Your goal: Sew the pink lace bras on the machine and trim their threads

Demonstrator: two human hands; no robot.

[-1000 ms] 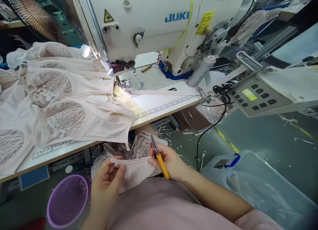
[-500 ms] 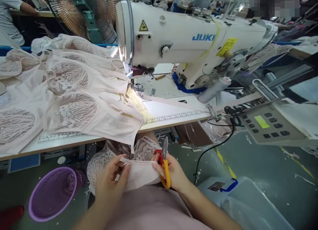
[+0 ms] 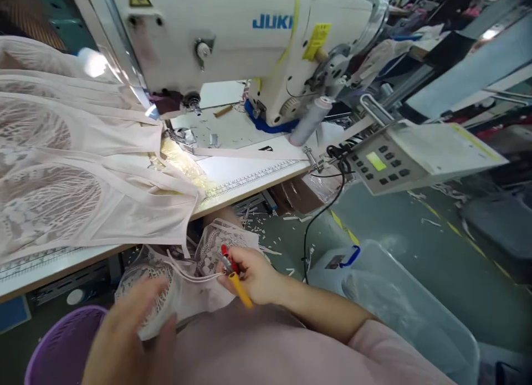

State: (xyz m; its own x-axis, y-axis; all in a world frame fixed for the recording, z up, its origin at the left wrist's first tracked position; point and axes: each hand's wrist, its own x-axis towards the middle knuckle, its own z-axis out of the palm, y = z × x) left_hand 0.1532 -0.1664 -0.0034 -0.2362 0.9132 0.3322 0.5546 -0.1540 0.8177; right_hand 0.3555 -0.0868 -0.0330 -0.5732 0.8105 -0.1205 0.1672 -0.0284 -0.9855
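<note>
My right hand (image 3: 255,277) is closed around a pair of scissors (image 3: 240,289) with red and yellow handles. Its fingertips also seem to pinch the edge of a pale pink lace bra (image 3: 208,291) lying over my lap. Blurred by motion, my left hand (image 3: 133,318) is at the lower left beside that bra, thumb and fingers apart with nothing visible between them. More pale lace bras (image 3: 120,202) are spread on the sewing table (image 3: 253,180), their near end hanging past its front edge.
A white sewing machine (image 3: 233,47) stands over the table, with a control panel (image 3: 386,163) at right. Below are a purple basket (image 3: 62,335) at left and a clear plastic bin (image 3: 432,302) at right. A black cable (image 3: 310,235) hangs near my right arm. Scraps litter the floor.
My left hand has let go of the bra's edge and moved left and down. The scissors have tilted downward in my right hand. The whole view has swung to the right.
</note>
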